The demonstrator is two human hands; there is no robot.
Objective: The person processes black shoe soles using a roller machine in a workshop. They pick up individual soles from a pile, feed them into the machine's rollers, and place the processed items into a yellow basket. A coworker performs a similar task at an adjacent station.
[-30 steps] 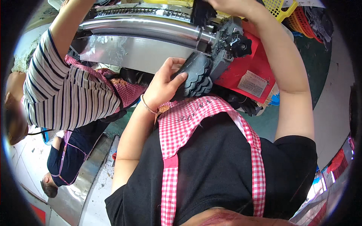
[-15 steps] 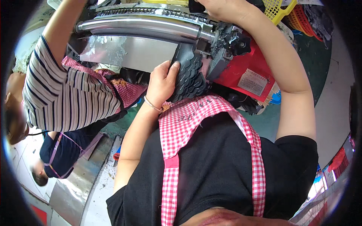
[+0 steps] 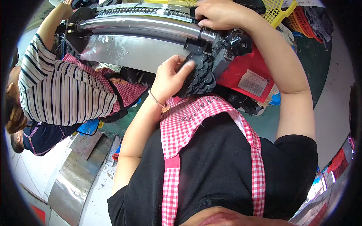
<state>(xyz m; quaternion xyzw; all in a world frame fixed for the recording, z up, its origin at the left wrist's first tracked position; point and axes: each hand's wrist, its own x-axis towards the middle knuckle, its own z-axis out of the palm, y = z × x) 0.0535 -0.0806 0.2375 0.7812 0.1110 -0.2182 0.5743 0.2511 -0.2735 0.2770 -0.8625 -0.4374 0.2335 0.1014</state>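
Note:
My left hand [image 3: 171,77] is closed on a stack of black scalloped pieces [image 3: 200,77], with the thumb lying across them in front of the machine. The pieces overlap like scales. Just above them, a flat black piece [image 3: 195,46] sits at the front of the shiny metal roller [image 3: 147,25], near its right end. My right hand [image 3: 220,15] is behind that end of the roller with its fingers curled. A bit of something dark shows at its fingertips, too hidden to make out.
A black knob [image 3: 238,43] and a red machine panel [image 3: 249,75] are on the right. A metal plate [image 3: 124,52] slopes below the roller. Yellow baskets [image 3: 277,13] stand behind. A co-worker in a striped shirt [image 3: 71,90] is close on my left, with another person [image 3: 49,137] beyond.
My right hand has come down toward the roller's right end. The left hand and its stack have moved slightly right. A black piece now shows at the roller's front. The co-worker's arm has shifted left.

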